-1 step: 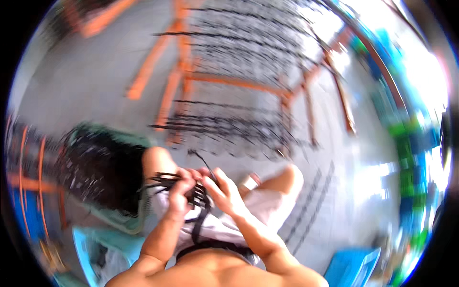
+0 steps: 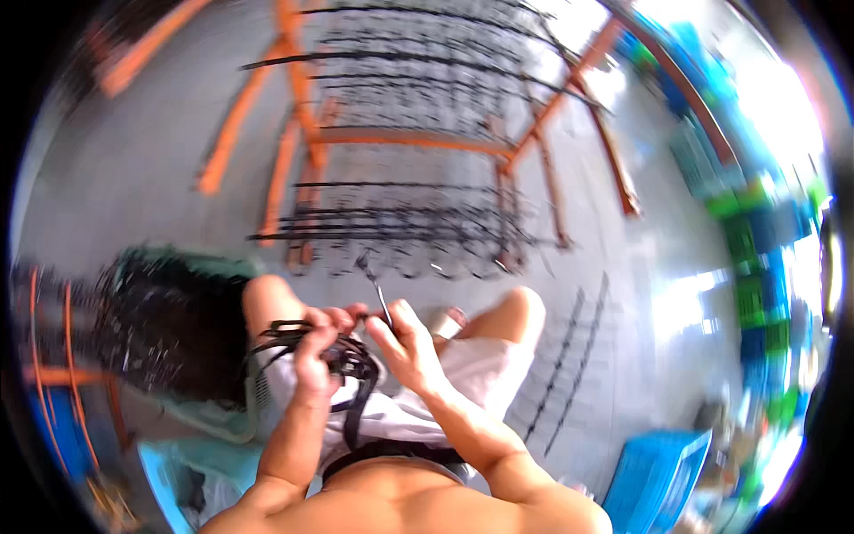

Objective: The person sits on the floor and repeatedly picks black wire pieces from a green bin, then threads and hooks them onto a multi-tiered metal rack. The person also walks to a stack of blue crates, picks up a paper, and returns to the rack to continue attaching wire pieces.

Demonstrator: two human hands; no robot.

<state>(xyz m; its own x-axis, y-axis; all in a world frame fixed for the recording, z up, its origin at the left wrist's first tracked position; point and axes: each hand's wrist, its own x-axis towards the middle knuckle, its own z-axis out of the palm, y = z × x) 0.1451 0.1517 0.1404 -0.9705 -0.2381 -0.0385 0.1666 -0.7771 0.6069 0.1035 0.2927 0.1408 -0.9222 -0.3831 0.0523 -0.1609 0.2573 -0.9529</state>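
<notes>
My left hand (image 2: 317, 358) is closed around a bunch of thin black strips (image 2: 286, 333), whose ends stick out to the left and hang down over my lap. Beside it, my right hand (image 2: 407, 349) pinches one slim dark piece (image 2: 377, 292). That piece points up and away from me, and its far end looks hooked or thickened. The fingertips of both hands are close together above my white shorts (image 2: 485, 369). Blur hides the exact kind of these black pieces.
Ahead stands an orange frame (image 2: 414, 138) carrying rows of black rods (image 2: 400, 57). A green basket (image 2: 233, 265) of black pieces stands left, above a light-blue tub (image 2: 158, 467). Two dark rods (image 2: 569, 365) lie on the floor at right, near a blue crate (image 2: 654, 476). Stacked crates (image 2: 752, 294) line the far right.
The view has shifted, so the rack and basket appear further left. My hands are slightly further apart, and the slim piece in my right hand stands out more clearly and more upright.
</notes>
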